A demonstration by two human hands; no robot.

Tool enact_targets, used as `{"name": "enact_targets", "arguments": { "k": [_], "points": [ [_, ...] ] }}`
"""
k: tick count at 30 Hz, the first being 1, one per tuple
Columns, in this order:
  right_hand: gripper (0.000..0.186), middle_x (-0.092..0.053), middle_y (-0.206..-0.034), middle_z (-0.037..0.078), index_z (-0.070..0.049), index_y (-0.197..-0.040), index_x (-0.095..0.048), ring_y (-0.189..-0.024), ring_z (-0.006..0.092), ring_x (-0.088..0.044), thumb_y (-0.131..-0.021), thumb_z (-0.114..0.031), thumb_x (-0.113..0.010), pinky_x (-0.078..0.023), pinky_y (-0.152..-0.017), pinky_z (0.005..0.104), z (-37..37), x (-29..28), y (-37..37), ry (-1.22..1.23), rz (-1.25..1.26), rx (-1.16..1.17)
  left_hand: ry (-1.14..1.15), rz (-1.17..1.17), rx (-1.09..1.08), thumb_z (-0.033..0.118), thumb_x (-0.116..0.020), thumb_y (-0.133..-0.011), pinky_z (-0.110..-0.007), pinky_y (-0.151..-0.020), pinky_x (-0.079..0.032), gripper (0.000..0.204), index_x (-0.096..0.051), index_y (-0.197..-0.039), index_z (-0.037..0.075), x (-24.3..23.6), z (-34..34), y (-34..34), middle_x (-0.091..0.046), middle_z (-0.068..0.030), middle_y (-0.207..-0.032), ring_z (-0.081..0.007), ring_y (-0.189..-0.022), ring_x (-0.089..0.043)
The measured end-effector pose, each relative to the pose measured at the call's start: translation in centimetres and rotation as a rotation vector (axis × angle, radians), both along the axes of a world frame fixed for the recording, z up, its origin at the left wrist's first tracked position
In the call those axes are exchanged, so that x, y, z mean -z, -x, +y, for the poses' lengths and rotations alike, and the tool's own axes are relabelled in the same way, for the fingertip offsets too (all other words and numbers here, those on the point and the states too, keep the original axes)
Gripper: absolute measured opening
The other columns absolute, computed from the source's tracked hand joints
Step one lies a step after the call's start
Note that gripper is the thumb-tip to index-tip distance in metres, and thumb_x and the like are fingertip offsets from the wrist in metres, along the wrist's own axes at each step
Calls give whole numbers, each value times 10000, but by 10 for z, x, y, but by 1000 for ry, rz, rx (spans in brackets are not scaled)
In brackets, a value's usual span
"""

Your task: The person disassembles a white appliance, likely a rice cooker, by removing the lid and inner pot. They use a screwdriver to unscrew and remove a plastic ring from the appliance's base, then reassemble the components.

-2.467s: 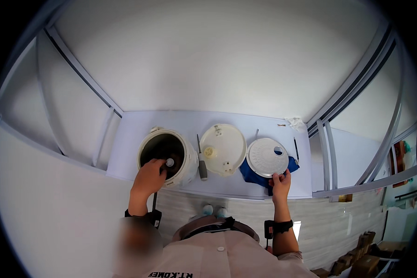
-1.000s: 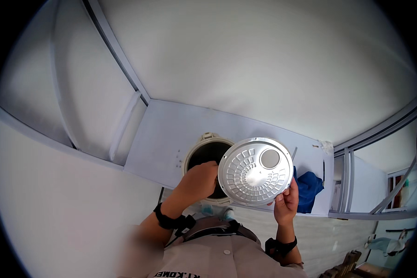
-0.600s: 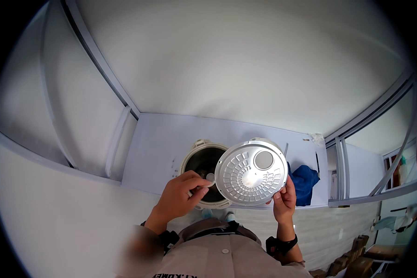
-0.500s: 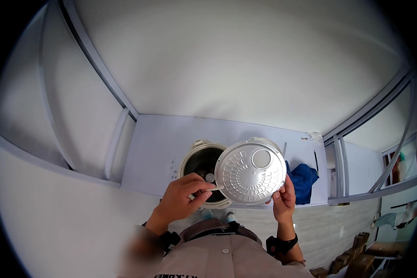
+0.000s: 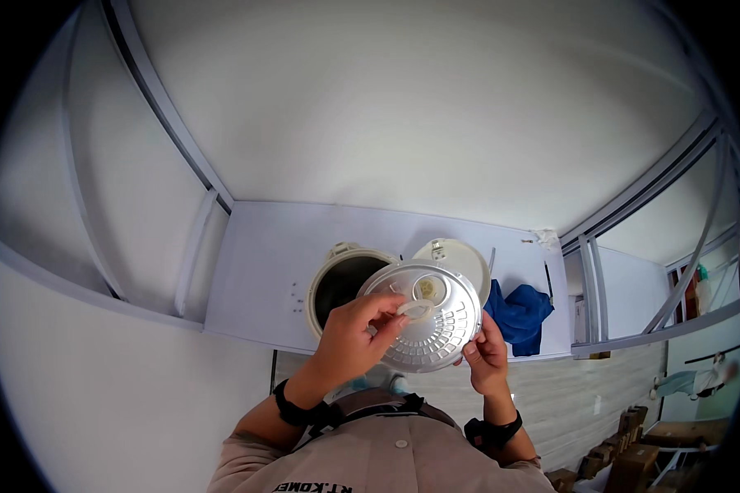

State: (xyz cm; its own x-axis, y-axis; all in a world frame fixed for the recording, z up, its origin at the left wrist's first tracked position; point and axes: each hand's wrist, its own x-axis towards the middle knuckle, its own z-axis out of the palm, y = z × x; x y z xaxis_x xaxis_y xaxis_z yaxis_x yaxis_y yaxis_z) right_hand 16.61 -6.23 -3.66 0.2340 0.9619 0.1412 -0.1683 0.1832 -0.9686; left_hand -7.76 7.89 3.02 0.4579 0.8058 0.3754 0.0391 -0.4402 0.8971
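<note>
My right hand [image 5: 485, 353] grips the lower right rim of a round silver inner lid plate [image 5: 440, 329], holding it up over the table. My left hand [image 5: 358, 337] reaches across its face and pinches a small pale ring-shaped piece [image 5: 415, 309] at the plate's middle. Behind the plate stands a cream rice cooker body [image 5: 341, 275] with its dark inside showing. A round white lid [image 5: 460, 256] lies right of it, partly hidden by the plate.
A blue cloth [image 5: 520, 314] lies on the pale table [image 5: 263, 255] at the right, next to a thin dark tool [image 5: 548, 279]. White wall panels with grey frames surround the table. Wooden crates [image 5: 629, 460] stand at the lower right.
I lifted the silver plate from the table and turned to face the cooker. My left hand left the cooker's rim and now pinches the small piece on the plate.
</note>
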Motion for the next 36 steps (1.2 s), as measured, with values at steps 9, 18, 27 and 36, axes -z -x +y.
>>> {"name": "enact_targets", "arguments": {
  "k": [9,18,27,36],
  "points": [
    [687,-736,-1180,66,18,-1676,-344,-907,108,-676,-1093,-131,-674,-588,-742,271,-2,2,-6,-4,-55,-97,-198,12,-106,32,-842,-922,-278,-634,-599,170,-733,-1054,27,-14,5,-7,-775,-109,-985,-173,-769,-755],
    [653,-727,-1199,74,-28,-1693,-354,-911,110,-657,-1114,-119,-641,-580,-767,283,-6,8,-24,-53,-75,-107,-571,-20,-88,-38,-900,-743,-341,-711,-624,258,-787,-931,98,-16,5,-1,-761,-46,-1006,-236,-860,-753],
    [656,-726,-1272,66,-40,-1699,-345,-920,84,-638,-1117,-120,-636,-576,-774,270,-6,5,-31,-60,-60,-155,-620,66,-99,15,-940,-712,-380,-782,-588,266,-804,-924,101,-19,-4,-17,-756,-36,-968,-250,-880,-705],
    [648,-727,-1215,59,-37,-1696,-355,-895,77,-616,-1117,-118,-636,-571,-765,265,-8,1,-38,-86,-74,-155,-520,116,-225,31,-927,-756,-400,-804,-549,240,-777,-937,80,-19,-6,-32,-761,-57,-892,-269,-858,-695]
  ]
}}
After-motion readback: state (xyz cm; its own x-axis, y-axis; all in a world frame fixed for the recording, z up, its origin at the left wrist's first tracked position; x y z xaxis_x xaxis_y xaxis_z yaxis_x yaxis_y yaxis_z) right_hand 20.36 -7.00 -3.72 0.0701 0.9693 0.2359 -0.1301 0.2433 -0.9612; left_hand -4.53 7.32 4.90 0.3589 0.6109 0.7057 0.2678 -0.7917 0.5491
